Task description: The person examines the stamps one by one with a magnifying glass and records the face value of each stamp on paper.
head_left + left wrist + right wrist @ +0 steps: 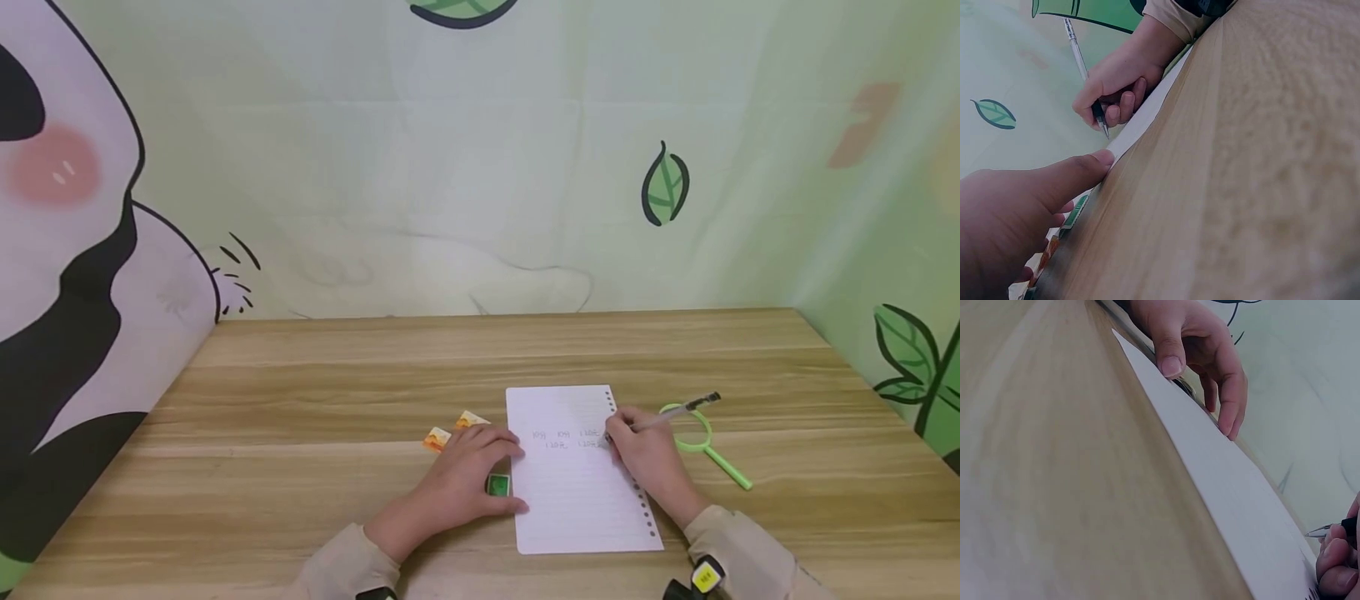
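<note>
A sheet of lined white paper (pixel 577 508) with punched holes along its right edge lies on the wooden table. Two short rows of handwriting run across its upper half. My right hand (pixel 651 457) pinches a clear-barrelled pen (pixel 692 405), its dark cap end pointing up and right. The tip is at the end of the writing; in the left wrist view the pen (pixel 1076 56) slants down toward the paper. My left hand (pixel 468 473) rests at the sheet's left edge, thumb and fingers spread apart. Between them shows a small green square piece (pixel 498 485).
Two small orange-and-yellow cards (pixel 437 439) lie beyond the left hand, partly covered by it. To the right of the right hand is a green magnifying glass (pixel 727 467), its ring partly behind the hand. A printed cloth backdrop (pixel 480 183) rises behind the table.
</note>
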Available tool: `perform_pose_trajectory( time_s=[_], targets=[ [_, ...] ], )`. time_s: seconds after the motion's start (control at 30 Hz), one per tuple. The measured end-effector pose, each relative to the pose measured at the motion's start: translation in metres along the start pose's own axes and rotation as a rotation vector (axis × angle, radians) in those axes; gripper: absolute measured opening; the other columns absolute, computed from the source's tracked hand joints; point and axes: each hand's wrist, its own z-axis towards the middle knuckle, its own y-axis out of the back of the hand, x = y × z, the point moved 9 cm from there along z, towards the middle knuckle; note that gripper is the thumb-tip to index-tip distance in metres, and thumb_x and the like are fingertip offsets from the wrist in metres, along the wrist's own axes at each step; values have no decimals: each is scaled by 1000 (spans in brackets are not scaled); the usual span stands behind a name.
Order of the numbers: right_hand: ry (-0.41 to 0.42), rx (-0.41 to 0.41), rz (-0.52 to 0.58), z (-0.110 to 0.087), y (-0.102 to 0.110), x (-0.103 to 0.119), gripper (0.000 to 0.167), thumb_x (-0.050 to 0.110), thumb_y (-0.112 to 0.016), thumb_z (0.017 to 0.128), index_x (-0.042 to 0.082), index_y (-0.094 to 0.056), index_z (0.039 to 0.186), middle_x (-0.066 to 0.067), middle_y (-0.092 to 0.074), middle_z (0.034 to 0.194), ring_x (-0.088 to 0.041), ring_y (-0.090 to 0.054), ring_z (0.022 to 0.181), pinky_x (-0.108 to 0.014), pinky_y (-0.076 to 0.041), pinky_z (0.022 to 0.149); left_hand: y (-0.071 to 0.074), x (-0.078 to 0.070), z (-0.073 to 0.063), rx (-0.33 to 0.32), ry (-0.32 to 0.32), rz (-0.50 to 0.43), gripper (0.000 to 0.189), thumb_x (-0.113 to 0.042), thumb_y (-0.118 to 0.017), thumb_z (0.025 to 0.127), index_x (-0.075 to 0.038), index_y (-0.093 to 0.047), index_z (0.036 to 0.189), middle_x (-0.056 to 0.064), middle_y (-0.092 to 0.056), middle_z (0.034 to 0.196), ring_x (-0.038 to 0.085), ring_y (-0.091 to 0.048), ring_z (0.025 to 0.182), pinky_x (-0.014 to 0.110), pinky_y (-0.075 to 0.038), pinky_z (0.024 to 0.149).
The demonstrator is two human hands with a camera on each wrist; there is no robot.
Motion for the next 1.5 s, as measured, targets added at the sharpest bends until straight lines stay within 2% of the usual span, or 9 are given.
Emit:
perform_pose_trajectory(
  time_s=[0.2, 0.5, 0.63, 0.97, 1.3, 1.5],
  targets=[
    [12, 19, 3, 3, -2, 4, 22, 19, -48, 94, 4, -62, 86, 0, -50, 56, -12, -44, 48, -21, -35, 43, 2, 2, -1, -4, 2, 11, 58, -49, -77, 75, -15, -62, 120, -2, -58, 130, 20, -48, 126, 46, -34, 112],
    [125, 72, -95, 5, 0, 21, 13, 15, -51, 92, 5, -58, 97, -2, -53, 62, -12, -47, 54, -21, -38, 47, 5, 3, 0, -2, -6, 13, 59, -50, -76, 75, -15, -62, 120, -1, -57, 131, 21, -47, 127, 47, -33, 113],
    [130, 95, -123, 4, 3, 24, 14, 18, -55, 91, 7, -57, 99, -2, -54, 66, -12, -49, 57, -21, -38, 50, 5, 1, 0, 6, -7, 18, 59, -51, -75, 76, -15, -62, 120, -1, -57, 132, 21, -47, 127, 46, -33, 113],
    [200, 144, -99, 2, 7, 32, 15, 21, -59, 93, 8, -58, 101, -6, -55, 79, -14, -52, 63, -21, -44, 54, 3, 0, 0, 27, 12, 20, 58, -51, -75, 76, -15, -62, 121, -3, -57, 132, 20, -46, 128, 45, -32, 114],
    [253, 216, -76, 0, 10, 42, 23, 26, -59, 95, 6, -56, 105, -9, -59, 79, -13, -54, 55, -21, -38, 48, 1, 1, -1, 27, 18, 1, 56, -50, -76, 76, -15, -63, 119, -4, -57, 131, 19, -46, 128, 45, -33, 113],
    [237, 243, -65, 0, 11, 42, 26, 32, -59, 95, 7, -57, 102, -10, -62, 79, -15, -57, 54, -22, -34, 41, 0, 0, -2, 26, 20, -2, 56, -50, -76, 76, -16, -63, 119, -5, -57, 131, 18, -45, 128, 44, -33, 113]
  ],
)
